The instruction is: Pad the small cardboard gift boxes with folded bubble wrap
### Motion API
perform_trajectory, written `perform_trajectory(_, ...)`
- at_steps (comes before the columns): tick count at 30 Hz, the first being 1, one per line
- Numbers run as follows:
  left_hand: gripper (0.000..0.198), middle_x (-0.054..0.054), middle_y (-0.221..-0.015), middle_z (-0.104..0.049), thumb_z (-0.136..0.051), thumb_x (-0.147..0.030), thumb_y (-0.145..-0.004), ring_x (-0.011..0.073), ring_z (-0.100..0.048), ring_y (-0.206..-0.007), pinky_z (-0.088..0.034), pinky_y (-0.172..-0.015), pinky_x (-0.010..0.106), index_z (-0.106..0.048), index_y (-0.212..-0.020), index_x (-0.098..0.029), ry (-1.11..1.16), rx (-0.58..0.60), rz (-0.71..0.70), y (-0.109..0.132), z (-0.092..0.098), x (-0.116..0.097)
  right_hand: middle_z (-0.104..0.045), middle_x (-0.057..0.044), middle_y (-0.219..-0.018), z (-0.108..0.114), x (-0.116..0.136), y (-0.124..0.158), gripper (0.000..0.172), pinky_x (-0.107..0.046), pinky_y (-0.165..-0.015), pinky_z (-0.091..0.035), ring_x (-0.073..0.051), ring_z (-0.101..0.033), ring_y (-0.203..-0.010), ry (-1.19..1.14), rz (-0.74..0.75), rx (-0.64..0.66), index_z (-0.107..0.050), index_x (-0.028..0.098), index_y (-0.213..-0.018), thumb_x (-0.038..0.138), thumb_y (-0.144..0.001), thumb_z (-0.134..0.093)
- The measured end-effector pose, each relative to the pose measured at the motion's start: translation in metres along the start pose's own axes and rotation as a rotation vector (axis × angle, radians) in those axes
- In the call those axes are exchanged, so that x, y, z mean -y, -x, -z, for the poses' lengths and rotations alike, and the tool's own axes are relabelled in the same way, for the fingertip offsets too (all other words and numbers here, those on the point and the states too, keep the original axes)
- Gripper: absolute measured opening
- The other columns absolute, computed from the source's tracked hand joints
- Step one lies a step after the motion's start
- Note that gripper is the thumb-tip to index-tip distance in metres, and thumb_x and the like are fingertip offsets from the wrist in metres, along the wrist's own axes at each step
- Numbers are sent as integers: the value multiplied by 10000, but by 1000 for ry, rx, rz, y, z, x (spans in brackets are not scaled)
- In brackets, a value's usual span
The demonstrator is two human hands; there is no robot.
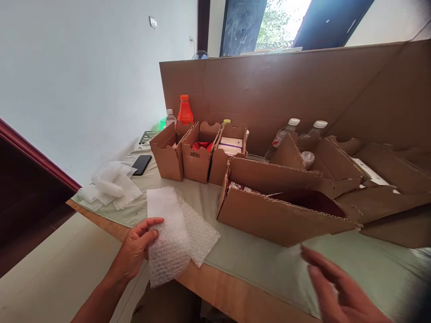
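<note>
My left hand (pixel 136 249) pinches the near edge of a sheet of bubble wrap (pixel 175 233) that lies over the table's front edge, thumb on top. My right hand (pixel 336 287) hovers low at the right, fingers stretched out and apart, holding nothing; it is slightly blurred. Just beyond it stands a long open cardboard box (pixel 276 211) with red packets inside.
Three small open cardboard boxes (pixel 197 152) stand in a row at the back left. A pile of bubble wrap (pixel 109 186) and a black phone (pixel 141 164) lie at far left. Bottles (pixel 185 110) and a tall cardboard screen (pixel 303 89) stand behind. A green cloth (pixel 256 260) covers the wooden table.
</note>
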State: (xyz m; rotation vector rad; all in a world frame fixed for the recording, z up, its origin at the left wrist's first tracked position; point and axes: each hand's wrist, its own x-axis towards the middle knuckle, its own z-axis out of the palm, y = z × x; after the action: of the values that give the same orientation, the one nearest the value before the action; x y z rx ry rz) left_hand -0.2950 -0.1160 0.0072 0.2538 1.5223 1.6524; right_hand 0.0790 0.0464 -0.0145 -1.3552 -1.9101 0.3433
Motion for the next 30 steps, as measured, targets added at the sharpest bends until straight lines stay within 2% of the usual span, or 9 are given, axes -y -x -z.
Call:
perform_trajectory(4,416,10,-760,-733,-929,-329,-467,114,-571,-619,-451,-566,197,-812,-844,-199,76,-89,-48,4,-2,-12,-772,-50,-1109,-34,38,18,219,-332,-817,-615,-228,-748,-983,-141,419,171,-704,269,-1128,300,-999,-530)
perform_trajectory(7,372,43,-773,-750,-916,-340,-425,146,-600,-678,-476,-580,199,-820,-749,-185,71,-112,-63,12,4,-23,-739,-84,-1196,-64,60,14,248,-366,-886,-617,-237,-721,-1071,-138,540,287,-692,236,-1163,244,-987,-517)
perform_trajectory(11,304,68,-761,-739,-892,-392,-432,184,-613,-721,-489,-568,210,-806,-639,-187,40,-105,-134,21,31,-32,-638,-159,-1375,-98,85,-1,392,-460,-960,-597,-309,-665,-1183,43,573,455,-639,149,-1292,185,-913,-544)
perform_trajectory(14,247,69,-706,-710,-868,-425,-521,199,-615,-695,-497,-564,237,-793,-601,-203,-16,8,-182,22,56,-29,-606,-193,-1407,-121,104,-11,461,-489,-974,-582,-341,-656,-1175,187,552,527,-615,112,-1328,149,-869,-585)
perform_trajectory(17,226,75,-698,-711,-840,-428,-616,207,-625,-693,-508,-600,257,-807,-646,-206,-83,147,-213,19,73,-19,-672,-186,-1286,-136,121,-17,468,-489,-925,-588,-346,-669,-1093,254,526,580,-633,125,-1305,121,-837,-638)
perform_trajectory(20,235,71,-702,-709,-820,-447,-673,211,-631,-686,-522,-627,279,-805,-679,-212,-50,223,-224,17,89,-15,-735,-135,-1055,-143,131,-20,401,-450,-860,-587,-317,-681,-980,252,526,603,-674,158,-1235,75,-846,-614)
perform_trajectory(22,244,68,-707,-711,-806,-465,-699,221,-633,-673,-537,-626,307,-789,-681,-222,19,260,-205,16,105,-17,-740,-99,-978,-144,134,-22,331,-404,-849,-573,-281,-688,-941,235,529,612,-700,176,-1152,55,-877,-563)
perform_trajectory(26,250,31,-695,-690,-807,-473,-695,219,-633,-657,-544,-604,317,-717,-652,-244,195,168,-179,17,141,-24,-737,-62,-998,-150,141,-30,281,-325,-847,-545,-220,-696,-937,189,517,614,-691,201,-1114,85,-932,-511)
perform_trajectory(30,296,27,-666,-666,-818,-498,-654,214,-611,-637,-523,-573,309,-688,-623,-234,218,52,-128,22,148,-17,-715,-132,-1088,-165,151,-35,282,-395,-829,-543,-293,-682,-981,188,503,598,-658,164,-1188,194,-914,-599)
